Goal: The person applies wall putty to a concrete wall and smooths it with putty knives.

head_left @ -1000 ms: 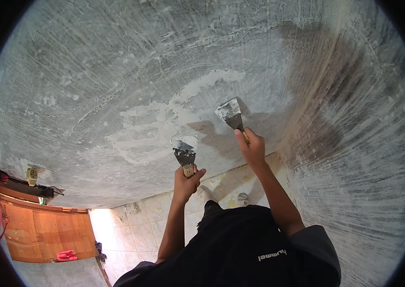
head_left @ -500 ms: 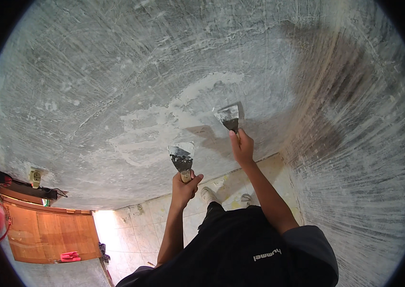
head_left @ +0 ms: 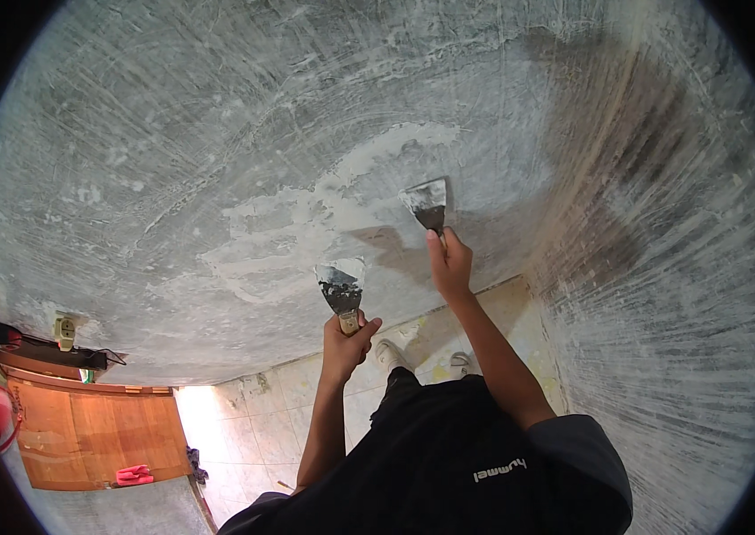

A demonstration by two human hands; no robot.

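My left hand (head_left: 347, 348) is closed round the wooden handle of a putty knife (head_left: 342, 287), its dark blade smeared with white and tipped upward in front of the wall. Higher and to the right, my right hand (head_left: 451, 263) grips a second putty knife (head_left: 427, 203). That blade lies at or very close to the grey wall (head_left: 244, 116), casting a narrow shadow beside it. Pale wet-looking filler (head_left: 377, 156) spreads over the wall in an uneven patch, left of and above the right blade.
A second wall (head_left: 681, 357) meets this one at a corner on the right, with brownish areas near it. At lower left are a wall socket (head_left: 64, 331), cables, a wooden cabinet (head_left: 101, 437) and a pink cloth (head_left: 134, 475). Pale floor tiles (head_left: 279, 437) lie below.
My right hand and its putty knife have moved slightly up in the picture. My left hand with its knife has shifted a little up and right. Both grips look the same.
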